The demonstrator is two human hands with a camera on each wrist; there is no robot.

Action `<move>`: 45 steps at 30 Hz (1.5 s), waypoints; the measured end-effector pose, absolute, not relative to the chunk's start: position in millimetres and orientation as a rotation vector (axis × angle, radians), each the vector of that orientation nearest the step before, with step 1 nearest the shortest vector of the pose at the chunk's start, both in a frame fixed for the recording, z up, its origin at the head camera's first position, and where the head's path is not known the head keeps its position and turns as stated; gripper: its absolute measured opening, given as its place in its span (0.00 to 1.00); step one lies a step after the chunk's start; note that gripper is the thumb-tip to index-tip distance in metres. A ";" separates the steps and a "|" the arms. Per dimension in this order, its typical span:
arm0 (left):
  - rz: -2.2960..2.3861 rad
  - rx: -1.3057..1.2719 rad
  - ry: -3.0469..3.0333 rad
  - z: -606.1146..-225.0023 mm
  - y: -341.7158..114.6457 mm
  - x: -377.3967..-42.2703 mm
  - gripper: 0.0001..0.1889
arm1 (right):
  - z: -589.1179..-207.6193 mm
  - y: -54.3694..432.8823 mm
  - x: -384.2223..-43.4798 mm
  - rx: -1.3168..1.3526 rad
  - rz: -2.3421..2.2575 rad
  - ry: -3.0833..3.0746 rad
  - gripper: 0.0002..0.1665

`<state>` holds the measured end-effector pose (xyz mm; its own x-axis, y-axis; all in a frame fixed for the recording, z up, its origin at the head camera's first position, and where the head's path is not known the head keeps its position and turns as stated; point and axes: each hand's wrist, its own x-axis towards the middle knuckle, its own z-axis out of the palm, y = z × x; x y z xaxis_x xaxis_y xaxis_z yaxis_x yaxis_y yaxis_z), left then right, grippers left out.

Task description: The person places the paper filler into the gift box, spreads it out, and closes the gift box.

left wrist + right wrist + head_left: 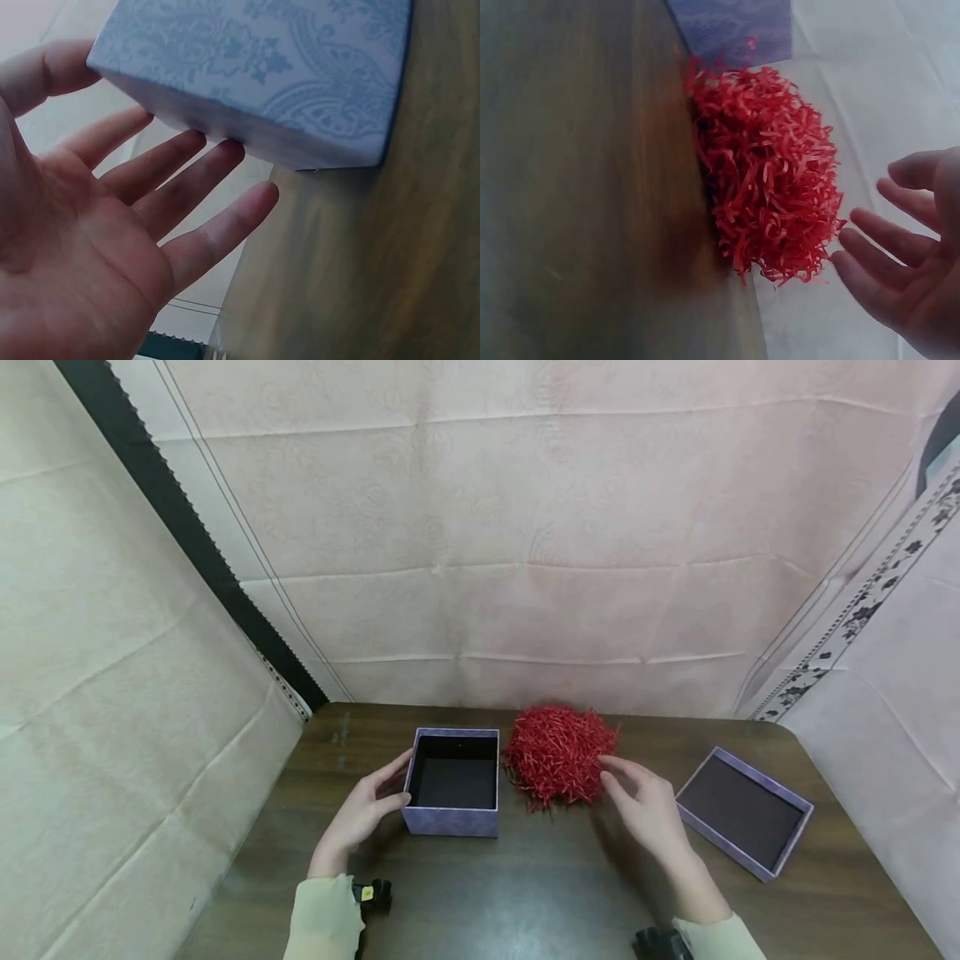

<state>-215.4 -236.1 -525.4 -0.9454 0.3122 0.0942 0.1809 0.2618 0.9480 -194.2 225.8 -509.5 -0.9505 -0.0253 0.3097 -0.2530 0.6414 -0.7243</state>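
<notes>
My left hand (365, 810) is at the left side of an open purple box (453, 822) with a black interior. In the left wrist view its fingertips (196, 139) meet one side of the patterned box (247, 60), and the thumb reaches a corner. A heap of red shredded paper (558, 753) lies just right of the box. My right hand (643, 806) is at the heap's right edge, fingers spread and slightly bent. In the right wrist view, its fingertips (847, 238) come right up to the red shreds (772, 176), with nothing in the palm.
A purple box lid (742, 814) with a dark inside lies tilted on the right of the brown wooden table (465, 902). Pale cloth (525, 543) hangs behind the table and on both sides.
</notes>
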 end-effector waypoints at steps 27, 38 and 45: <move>1.700 0.524 2.434 -522.6 -244.8 -217.7 0.36 | -503.4 195.8 -297.5 0.399 1.094 -3.031 0.65; 1.695 0.507 2.434 -522.9 -240.8 -218.7 0.36 | -506.5 203.3 -291.8 0.314 1.085 -3.038 0.66; 1.693 0.503 2.435 -523.4 -240.6 -219.8 0.36 | -503.1 214.4 -284.8 0.291 1.141 -2.993 0.45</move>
